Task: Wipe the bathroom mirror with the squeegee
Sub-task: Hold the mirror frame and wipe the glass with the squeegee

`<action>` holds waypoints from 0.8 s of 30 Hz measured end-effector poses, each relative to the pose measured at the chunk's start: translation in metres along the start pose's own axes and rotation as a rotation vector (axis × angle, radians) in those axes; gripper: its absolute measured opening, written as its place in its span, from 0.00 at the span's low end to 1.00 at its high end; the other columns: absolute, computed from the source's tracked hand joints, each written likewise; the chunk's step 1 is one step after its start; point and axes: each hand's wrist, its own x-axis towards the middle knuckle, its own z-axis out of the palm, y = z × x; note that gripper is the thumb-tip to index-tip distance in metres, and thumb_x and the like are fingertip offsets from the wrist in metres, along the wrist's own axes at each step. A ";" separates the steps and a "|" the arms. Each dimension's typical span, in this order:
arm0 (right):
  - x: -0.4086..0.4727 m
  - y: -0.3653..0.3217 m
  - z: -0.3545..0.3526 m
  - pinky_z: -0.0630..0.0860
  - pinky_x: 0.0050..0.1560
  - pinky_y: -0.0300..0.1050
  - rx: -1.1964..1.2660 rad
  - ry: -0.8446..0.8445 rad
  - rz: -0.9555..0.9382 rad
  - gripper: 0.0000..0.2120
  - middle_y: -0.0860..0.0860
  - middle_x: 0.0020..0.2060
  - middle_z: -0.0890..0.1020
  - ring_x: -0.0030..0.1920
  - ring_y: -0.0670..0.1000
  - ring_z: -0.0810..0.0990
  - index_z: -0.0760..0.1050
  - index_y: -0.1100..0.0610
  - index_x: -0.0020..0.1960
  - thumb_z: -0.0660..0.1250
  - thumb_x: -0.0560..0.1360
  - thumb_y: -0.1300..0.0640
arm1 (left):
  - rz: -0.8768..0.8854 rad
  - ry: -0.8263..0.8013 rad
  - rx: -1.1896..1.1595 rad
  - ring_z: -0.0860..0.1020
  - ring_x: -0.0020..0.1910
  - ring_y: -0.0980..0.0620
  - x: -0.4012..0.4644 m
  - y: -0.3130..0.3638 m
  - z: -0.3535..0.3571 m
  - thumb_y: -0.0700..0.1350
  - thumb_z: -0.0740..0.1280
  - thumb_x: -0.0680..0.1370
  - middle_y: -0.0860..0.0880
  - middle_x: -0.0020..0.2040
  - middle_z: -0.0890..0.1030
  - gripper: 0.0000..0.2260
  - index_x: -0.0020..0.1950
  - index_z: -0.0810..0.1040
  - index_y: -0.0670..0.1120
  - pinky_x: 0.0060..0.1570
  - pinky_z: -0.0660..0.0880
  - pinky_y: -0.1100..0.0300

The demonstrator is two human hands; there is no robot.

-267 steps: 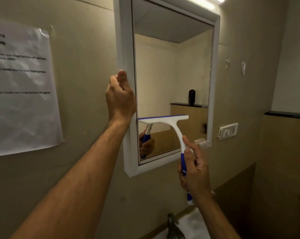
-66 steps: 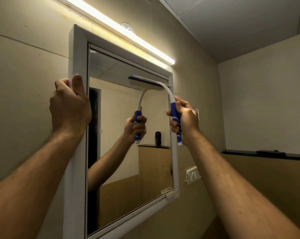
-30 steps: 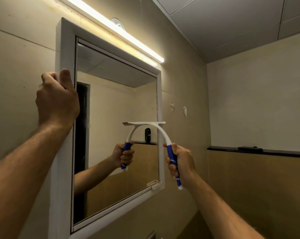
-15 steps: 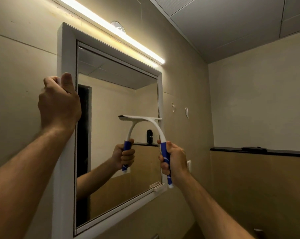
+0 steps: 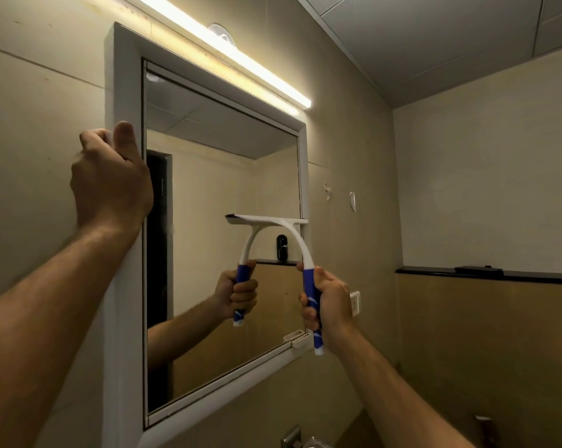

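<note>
The white-framed rectangular wall mirror (image 5: 208,202) hangs on the wall to the left, below the long glowing tube light (image 5: 228,50). The left hand (image 5: 110,181) grips the mirror's left frame edge — thumb on the front face. The right hand (image 5: 329,300) holds the handle of the white-and-blue plastic squeegee (image 5: 292,240) before the mirror's right side, its blade against the glass near the right frame. A white wall switch plate (image 5: 355,303) sits just behind that hand — a black ledge (image 5: 486,274) runs along the right wall.

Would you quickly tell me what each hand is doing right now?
Left hand: grips the left side of the mirror frame.
Right hand: holds the squeegee by its blue handle.
</note>
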 end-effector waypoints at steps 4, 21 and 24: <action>0.004 -0.015 0.005 0.66 0.22 0.40 -0.021 0.026 -0.068 0.15 0.54 0.30 0.76 0.23 0.48 0.69 0.77 0.55 0.56 0.54 0.82 0.50 | 0.009 0.230 -0.140 0.30 0.30 0.51 0.027 -0.001 -0.012 0.44 0.53 0.64 0.54 0.37 0.37 0.07 0.34 0.69 0.44 0.19 0.63 0.48; -0.004 -0.005 0.002 0.66 0.20 0.38 -0.006 0.050 -0.067 0.16 0.54 0.29 0.75 0.21 0.47 0.69 0.77 0.57 0.58 0.54 0.83 0.50 | 0.864 1.231 1.297 0.73 0.46 0.47 -0.052 0.144 0.000 0.64 0.48 0.81 0.38 0.55 0.78 0.28 0.66 0.68 0.42 0.42 0.68 0.53; 0.003 -0.005 0.006 0.65 0.22 0.39 -0.002 0.029 -0.033 0.16 0.54 0.30 0.75 0.22 0.48 0.69 0.76 0.55 0.59 0.54 0.83 0.49 | 0.869 1.230 1.368 0.73 0.45 0.47 -0.044 0.129 -0.005 0.63 0.48 0.82 0.38 0.55 0.78 0.27 0.66 0.68 0.42 0.42 0.66 0.53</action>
